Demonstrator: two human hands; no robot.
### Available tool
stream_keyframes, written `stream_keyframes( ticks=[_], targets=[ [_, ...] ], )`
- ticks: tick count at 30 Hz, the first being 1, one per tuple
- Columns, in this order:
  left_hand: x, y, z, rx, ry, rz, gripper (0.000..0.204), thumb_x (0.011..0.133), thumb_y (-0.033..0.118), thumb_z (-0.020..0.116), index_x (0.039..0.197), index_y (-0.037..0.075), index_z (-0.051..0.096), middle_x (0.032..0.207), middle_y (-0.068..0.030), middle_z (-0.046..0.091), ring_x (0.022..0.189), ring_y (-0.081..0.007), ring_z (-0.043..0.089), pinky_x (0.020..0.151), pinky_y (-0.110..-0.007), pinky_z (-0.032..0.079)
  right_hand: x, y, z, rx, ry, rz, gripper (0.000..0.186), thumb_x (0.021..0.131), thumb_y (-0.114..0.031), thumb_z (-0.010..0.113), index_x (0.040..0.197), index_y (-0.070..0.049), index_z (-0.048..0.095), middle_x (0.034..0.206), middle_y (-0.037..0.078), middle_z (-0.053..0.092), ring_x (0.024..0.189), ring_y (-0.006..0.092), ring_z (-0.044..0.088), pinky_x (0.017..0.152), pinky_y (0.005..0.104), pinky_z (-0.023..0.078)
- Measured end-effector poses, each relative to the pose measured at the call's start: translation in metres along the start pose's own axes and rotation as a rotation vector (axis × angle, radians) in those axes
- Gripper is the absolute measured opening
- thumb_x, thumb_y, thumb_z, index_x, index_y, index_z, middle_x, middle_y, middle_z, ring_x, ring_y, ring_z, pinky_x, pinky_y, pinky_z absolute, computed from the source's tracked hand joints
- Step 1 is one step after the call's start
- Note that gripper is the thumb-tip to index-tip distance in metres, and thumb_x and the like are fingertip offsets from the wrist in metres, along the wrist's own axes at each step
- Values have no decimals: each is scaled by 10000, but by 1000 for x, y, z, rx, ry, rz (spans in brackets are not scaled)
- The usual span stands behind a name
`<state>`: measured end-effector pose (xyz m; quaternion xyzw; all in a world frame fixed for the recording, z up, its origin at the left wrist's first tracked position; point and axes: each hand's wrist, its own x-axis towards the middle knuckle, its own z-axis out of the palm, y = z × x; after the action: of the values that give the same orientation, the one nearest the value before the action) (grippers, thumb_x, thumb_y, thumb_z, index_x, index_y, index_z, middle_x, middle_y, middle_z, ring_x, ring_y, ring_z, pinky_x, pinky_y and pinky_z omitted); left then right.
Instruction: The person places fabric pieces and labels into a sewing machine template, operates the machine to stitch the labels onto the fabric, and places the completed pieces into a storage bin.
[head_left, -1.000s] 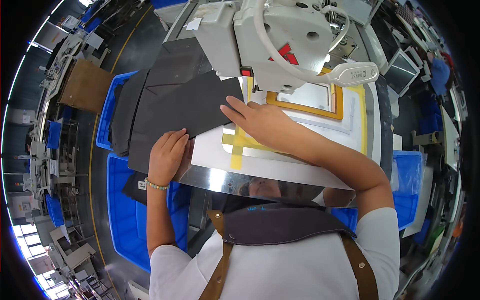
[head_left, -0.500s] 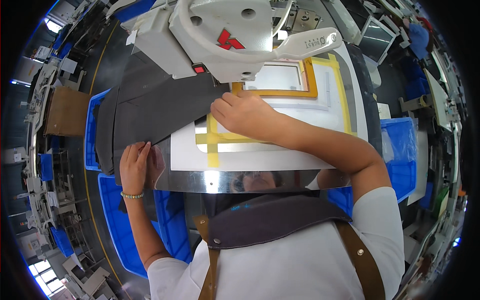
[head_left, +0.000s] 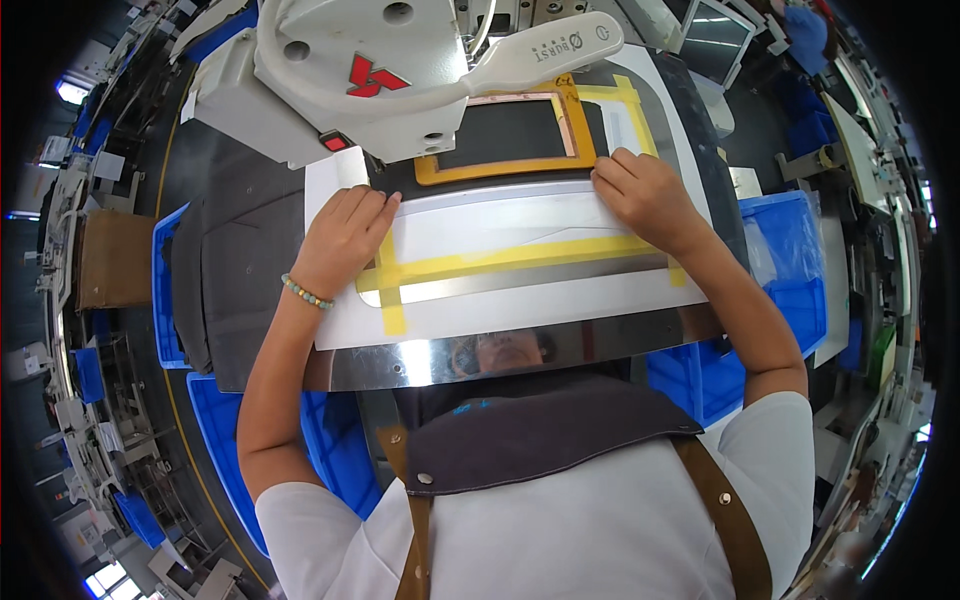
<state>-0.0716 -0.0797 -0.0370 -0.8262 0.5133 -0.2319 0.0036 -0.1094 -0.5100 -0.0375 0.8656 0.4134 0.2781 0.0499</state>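
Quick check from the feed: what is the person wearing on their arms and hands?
Both hands are bare, no gloves. The left hand has a thin beaded bracelet at the wrist, with pale green and light beads. The right hand shows no ring, watch or band. Both forearms are uncovered; short white sleeves end above the elbows.

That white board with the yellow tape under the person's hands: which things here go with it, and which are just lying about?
In use:
left hand and right hand, flat on the white board
yellow tape across it
orange frame over dark fabric
white sewing machine head above

Lying about:
grey fabric pieces at left
blue bins
cardboard box
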Motion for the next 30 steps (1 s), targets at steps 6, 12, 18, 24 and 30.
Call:
stream_keyframes(
  ticks=[6,12,18,24,30],
  targets=[
    [13,11,2,-123,-75,11,369,861,29,727,1225,-27,727,1030,-93,646,979,-265,654,875,-384,562,-21,-5,-5,11,-76,129,71,816,-41,745,875,-33,705,929,50,635,873,192,658,666,321,532],
    [8,27,-7,-131,-110,-192,401,893,-14,693,1287,43,747,1144,-136,686,1039,-327,679,909,-408,570,-31,-25,-12,154,-96,350,306,872,-23,719,1168,47,759,1140,124,713,1028,261,690,821,361,580],
    [3,34,-7,-310,-71,-425,348,945,80,744,1291,54,769,1253,-138,670,1176,-345,644,1015,-458,529,-46,-35,-11,251,-40,529,350,903,1,677,1241,54,752,1303,159,679,1199,306,642,1011,427,504],
    [10,35,-5,-253,-39,-417,300,926,41,756,1225,36,784,1220,-131,677,1155,-347,658,974,-449,548,-51,-29,-9,502,15,669,324,911,26,654,1205,15,789,1272,138,681,1210,308,629,1019,439,501],
    [8,37,-5,-234,-27,-417,287,924,25,760,1210,33,783,1187,-142,685,1136,-353,667,949,-447,560,-50,-33,-9,439,-7,661,380,926,61,609,1255,-15,784,1306,138,656,1221,302,628,1071,432,510]
  ],
)
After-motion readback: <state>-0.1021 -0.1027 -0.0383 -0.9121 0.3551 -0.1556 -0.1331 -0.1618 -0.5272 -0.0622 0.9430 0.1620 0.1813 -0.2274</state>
